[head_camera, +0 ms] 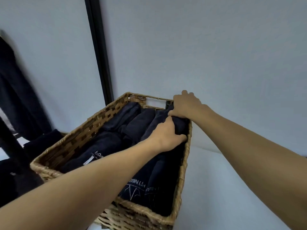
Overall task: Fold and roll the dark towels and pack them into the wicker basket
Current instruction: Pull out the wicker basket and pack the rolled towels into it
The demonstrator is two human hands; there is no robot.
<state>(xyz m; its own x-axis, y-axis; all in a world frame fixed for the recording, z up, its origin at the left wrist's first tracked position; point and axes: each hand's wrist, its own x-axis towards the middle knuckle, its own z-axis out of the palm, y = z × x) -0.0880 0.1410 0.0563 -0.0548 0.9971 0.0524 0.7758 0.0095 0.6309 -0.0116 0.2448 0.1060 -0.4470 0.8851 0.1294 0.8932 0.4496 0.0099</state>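
Inside the basket [83,130], left hand [166,136] and right hand [186,106] clutch towel [180,126].

One wide-angle view from the person's head looks forward and down, close over the wicker basket [74,141]. The basket fills the lower middle, with a pale wall [199,47] rising behind.

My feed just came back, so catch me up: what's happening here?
A person is packing dark towels. The left hand and right hand both grip one towel at the far right corner of the basket, tucking it in against the wall. Other rolled towels fill most of the basket. More dark cloth lies outside, to its left.
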